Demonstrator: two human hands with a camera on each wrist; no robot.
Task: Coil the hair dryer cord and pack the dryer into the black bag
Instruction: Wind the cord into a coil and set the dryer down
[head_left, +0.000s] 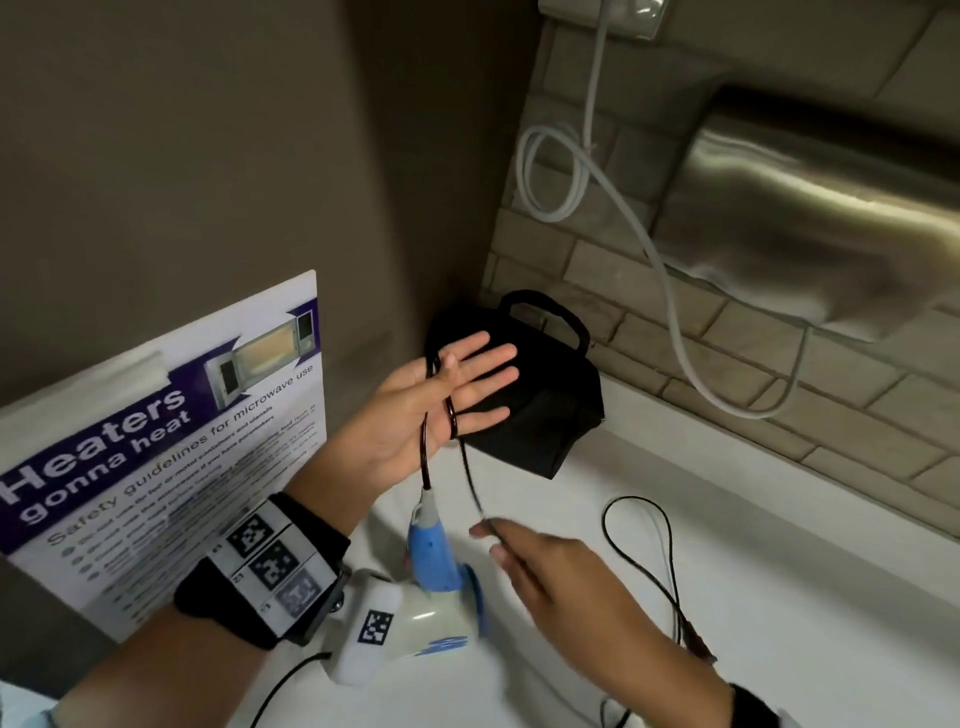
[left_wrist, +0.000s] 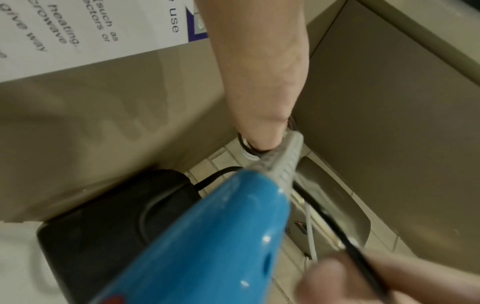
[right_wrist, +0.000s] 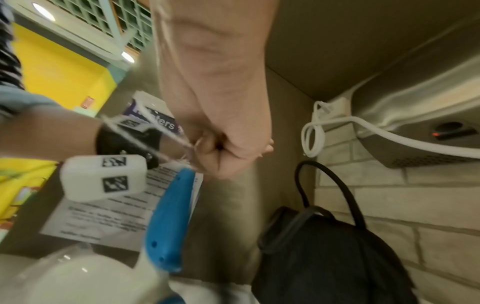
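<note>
Both hands work the cord (head_left: 470, 475): left hand (head_left: 415, 410) looped, right hand (head_left: 561, 577) pinching.

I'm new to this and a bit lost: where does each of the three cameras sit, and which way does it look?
Head: on the head, looking down at the counter; shows both forearms, left hand, right hand.
Left wrist: along the left hand at dryer and cord.
Right wrist: along the right hand, toward the left forearm.
Shared: all three show the bag and the dryer.
</note>
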